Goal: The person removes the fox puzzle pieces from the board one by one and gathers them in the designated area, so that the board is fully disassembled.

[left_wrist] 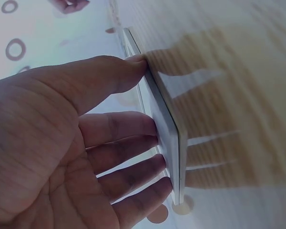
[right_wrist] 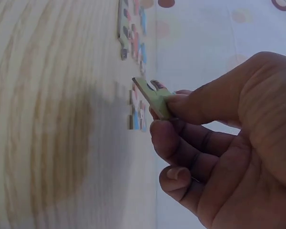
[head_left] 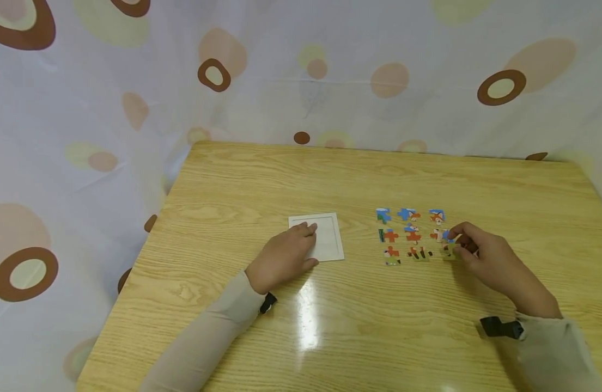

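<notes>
My left hand lies over the left side of a white square puzzle frame, with straight fingertips on it and the thumb at its near edge. In the left wrist view the frame stands edge-on under the fingertips. My right hand pinches a green puzzle piece between thumb and fingers, tilted above the table. The other puzzle pieces lie in three rows left of that hand, such as a blue-topped corner piece, a fox-face piece and a red and blue middle piece.
The wooden table carries the frame and the pieces. Behind it and along the left hangs a pale curtain with brown and peach spots. Dark straps show at both wrists.
</notes>
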### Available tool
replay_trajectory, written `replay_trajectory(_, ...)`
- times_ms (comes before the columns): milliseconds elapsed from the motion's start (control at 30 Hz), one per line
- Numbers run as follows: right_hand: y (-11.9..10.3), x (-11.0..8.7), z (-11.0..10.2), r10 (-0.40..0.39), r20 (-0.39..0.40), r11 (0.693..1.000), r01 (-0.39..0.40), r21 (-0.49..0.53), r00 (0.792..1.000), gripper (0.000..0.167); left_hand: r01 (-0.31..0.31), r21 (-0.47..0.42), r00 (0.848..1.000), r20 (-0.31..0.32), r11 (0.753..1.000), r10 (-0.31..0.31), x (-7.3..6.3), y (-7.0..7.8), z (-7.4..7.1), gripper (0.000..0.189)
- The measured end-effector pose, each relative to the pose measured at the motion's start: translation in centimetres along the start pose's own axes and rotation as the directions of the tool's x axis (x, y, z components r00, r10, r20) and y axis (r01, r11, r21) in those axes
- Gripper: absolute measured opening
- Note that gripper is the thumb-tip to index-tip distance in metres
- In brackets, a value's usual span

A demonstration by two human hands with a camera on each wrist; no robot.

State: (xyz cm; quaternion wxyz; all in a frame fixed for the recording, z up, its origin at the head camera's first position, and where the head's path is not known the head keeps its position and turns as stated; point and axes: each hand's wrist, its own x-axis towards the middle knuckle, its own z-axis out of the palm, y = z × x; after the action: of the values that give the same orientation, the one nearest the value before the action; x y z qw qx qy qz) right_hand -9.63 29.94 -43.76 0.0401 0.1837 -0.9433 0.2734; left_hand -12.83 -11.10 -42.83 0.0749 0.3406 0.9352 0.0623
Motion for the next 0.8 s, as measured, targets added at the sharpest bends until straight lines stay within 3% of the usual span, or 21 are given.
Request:
replay_trajectory(300,0.3,0.1,1.0,0.136,0.014,0.99,-0.135,-0.04,0.991,0.019,-0.002,0.002,1.0,-0.006,1.0,0.002,0.0,0.0,0.1,0.054)
replay_trajectory(600,-0.3,-0.1,1.5,0.19,0.045,0.98,-0.187,-0.075,0.981,0.021,-0.011,0.009,1.0,-0.003,1.0,0.011,0.2,-0.1,0.2,0.054)
replay_trajectory(800,-1.2,-0.5,1.4,0.207,0.028,0.965,-0.2,-0.167,0.978,0.02,-0.003,0.005,1.0,0.003,1.0,0.003,0.2,0.0,0.1,0.054)
